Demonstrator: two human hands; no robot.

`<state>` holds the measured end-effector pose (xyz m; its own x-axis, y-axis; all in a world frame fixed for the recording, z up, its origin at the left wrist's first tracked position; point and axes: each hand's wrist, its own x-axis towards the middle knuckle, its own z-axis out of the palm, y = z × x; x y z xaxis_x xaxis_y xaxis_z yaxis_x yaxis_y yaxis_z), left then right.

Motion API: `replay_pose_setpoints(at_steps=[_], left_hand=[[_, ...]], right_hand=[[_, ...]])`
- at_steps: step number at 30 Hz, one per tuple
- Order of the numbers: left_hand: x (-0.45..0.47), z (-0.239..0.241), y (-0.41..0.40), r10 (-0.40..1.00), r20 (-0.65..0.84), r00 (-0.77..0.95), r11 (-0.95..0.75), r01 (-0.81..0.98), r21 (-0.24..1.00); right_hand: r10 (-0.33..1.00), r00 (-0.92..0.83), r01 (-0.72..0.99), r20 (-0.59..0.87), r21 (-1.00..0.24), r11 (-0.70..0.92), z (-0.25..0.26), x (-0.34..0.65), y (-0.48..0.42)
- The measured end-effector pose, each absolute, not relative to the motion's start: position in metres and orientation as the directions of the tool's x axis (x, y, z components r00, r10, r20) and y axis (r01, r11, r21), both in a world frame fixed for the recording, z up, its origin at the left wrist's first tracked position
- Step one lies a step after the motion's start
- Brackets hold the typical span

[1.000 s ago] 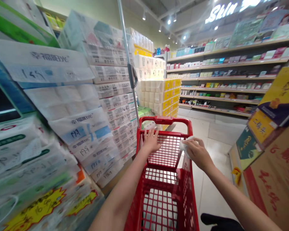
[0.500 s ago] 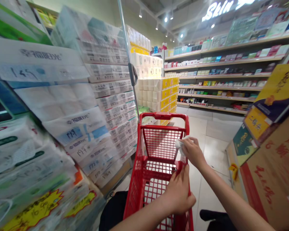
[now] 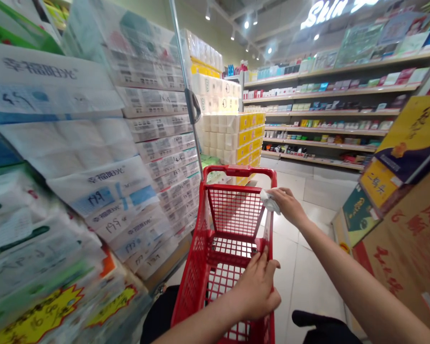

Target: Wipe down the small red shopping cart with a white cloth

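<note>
In the head view, the right hand (image 3: 285, 204) pinches the cloth (image 3: 271, 203) at the upper right side of the cart (image 3: 227, 260); the left hand (image 3: 256, 289) lies on that side, nearer the wearer, fingers loosely extended. How much is wiped, or left, cannot be told.

Shopping cart (image 3: 192, 267) red, gridded; wad (image 3: 271, 202) white, perhaps greyish; price tag (image 3: 39, 319) yellow, red-edged

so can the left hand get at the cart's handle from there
Probably yes: the left hand is at the side of the red cart, and the way forward to the handle looks free; the right hand is off to one side.
</note>
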<state>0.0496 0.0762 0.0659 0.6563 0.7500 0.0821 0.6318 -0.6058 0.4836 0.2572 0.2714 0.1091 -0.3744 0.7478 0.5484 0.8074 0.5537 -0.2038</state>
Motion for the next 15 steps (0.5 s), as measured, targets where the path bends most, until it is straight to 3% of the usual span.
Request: replay_pose_setpoints(at_steps=[8, 15], left_hand=[[0.043, 0.071, 0.079, 0.743, 0.104, 0.661, -0.619, 0.62, 0.482], [0.045, 0.074, 0.084, 0.754, 0.069, 0.654, -0.606, 0.652, 0.456]], right_hand=[[0.761, -0.202, 0.831, 0.616, -0.303, 0.466, 0.118, 0.248, 0.306], [0.788, -0.387, 0.753, 0.479, -0.329, 0.57, 0.079, 0.221, 0.184]])
